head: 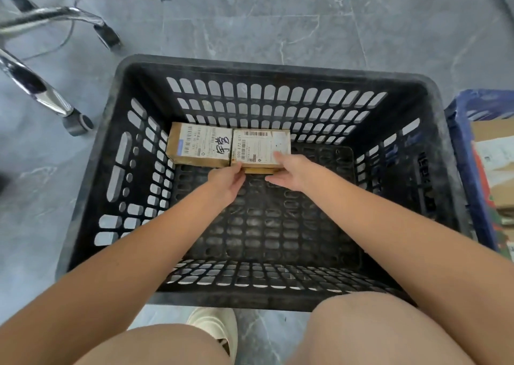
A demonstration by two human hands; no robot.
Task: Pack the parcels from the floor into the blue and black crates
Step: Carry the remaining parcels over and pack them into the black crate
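A grey tiled floor (306, 25) holds a large black crate (250, 299) with slotted walls; a blue crate (459, 147) containing boxes touches its right side. Inside the black crate, against the far wall, two labelled cardboard parcels sit side by side. The left hand (226, 181) and right hand (294, 170) hold the right parcel (260, 146), fingers curled around its near edge, beside the left parcel (199, 147).
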